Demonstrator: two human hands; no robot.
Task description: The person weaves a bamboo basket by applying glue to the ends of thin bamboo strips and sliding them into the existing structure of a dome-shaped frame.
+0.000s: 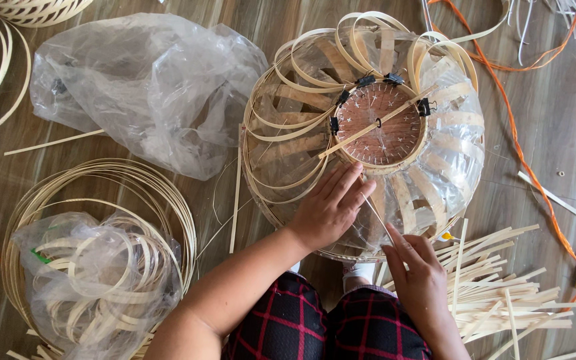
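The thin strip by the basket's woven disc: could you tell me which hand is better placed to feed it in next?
Probably the right hand: it pinches the thin strip, while the left hand lies flat on the basket.

Basket (368, 133) centre, plastic bag (148, 87) left, strips (508, 293) right, coils (95, 267) lower left

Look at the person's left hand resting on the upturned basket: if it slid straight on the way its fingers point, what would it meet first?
Probably the round woven base of the basket. The left hand points up and right, its fingertips just short of the base's rim; depth is unclear.
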